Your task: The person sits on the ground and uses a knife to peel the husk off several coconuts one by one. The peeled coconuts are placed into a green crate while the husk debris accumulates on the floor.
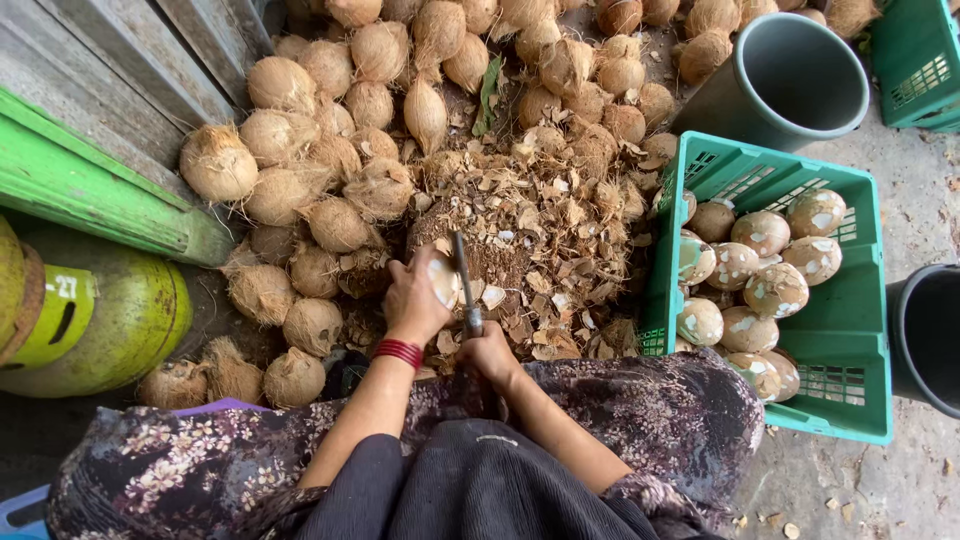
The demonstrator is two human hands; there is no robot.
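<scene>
Nearest the camera, the person's lap is covered by a dark floral cloth [660,410], and both forearms reach forward from it. The left wrist wears a red beaded bracelet [398,352]. The left hand [415,300] is closed around a partly peeled coconut [443,278], holding it over the heap of husk scraps; a patch of white flesh shows beside the fingers. The right hand [488,350] is clenched on the handle of a knife [465,290], whose narrow blade points away from the person and lies against the right side of the coconut.

Just beyond the hands lies a mound of brown shell chips and fibre [540,240]. To the right of it stands a green plastic crate [850,330] holding peeled coconuts [760,270], mottled brown and white. To the left, near the person's knee, sits a yellow-green gas cylinder [120,320] below a green painted board [90,190].

Farther off, a large pile of unpeeled, hairy coconuts [340,130] spreads from the left wall across the top of the view. A grey bucket [790,80] stands behind the crate, a second green crate [915,60] is in the far right corner, and a dark bucket [925,335] sits at the right edge.
</scene>
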